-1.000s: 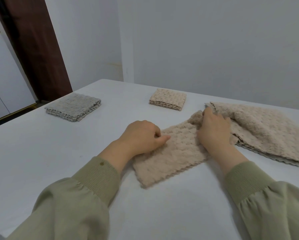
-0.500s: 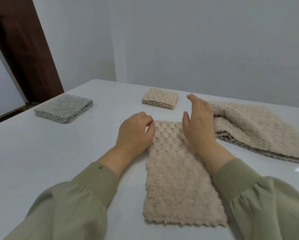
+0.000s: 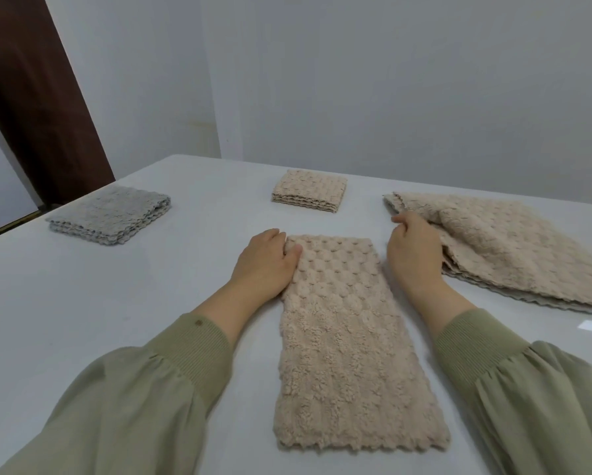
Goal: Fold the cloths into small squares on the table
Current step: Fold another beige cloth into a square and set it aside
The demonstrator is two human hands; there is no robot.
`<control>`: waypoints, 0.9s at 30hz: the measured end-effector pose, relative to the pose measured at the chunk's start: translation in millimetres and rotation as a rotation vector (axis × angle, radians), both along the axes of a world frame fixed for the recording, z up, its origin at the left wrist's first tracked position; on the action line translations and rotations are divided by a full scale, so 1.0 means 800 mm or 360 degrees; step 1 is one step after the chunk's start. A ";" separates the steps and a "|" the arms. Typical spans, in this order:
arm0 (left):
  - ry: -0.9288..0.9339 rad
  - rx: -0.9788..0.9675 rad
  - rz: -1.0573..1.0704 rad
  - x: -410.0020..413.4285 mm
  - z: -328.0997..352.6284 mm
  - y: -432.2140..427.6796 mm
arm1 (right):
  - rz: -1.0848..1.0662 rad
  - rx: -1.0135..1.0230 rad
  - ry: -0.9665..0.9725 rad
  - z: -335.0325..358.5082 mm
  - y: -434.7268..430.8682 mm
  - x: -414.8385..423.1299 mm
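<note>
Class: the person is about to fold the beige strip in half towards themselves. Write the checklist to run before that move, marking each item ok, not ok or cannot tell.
1. Beige strip lies flat on the table: ok.
2. Left hand pinches the far left corner: ok.
3. Right hand holds the far right corner: not ok; it sits beside the strip, by the unfolded pile.
4. Near end of the strip free of other things: ok.
5. Hidden lower layers lined up: cannot tell.
</note>
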State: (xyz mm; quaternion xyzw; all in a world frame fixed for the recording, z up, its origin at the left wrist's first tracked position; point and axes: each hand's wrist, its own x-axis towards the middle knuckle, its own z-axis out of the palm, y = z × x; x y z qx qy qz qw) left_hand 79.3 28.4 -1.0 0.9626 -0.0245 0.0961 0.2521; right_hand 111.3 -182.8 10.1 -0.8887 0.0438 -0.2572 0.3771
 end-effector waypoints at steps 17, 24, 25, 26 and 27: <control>-0.0005 -0.0142 0.0292 0.021 0.006 -0.005 | 0.0044 -0.0848 0.0802 0.014 0.028 -0.001; -0.0004 -0.0219 0.0360 0.021 0.008 -0.008 | 0.0295 -0.0519 0.0735 0.018 0.024 0.001; 0.0002 -0.0351 0.0337 0.020 0.008 -0.006 | 0.0368 -0.0320 0.0680 0.017 0.023 0.003; -0.0015 -0.0523 0.0307 0.019 0.007 -0.005 | 0.0424 -0.0135 0.0628 0.019 0.022 0.003; -0.0044 -0.0701 0.0279 0.018 0.007 -0.002 | 0.0456 0.0036 0.0606 0.021 0.021 0.003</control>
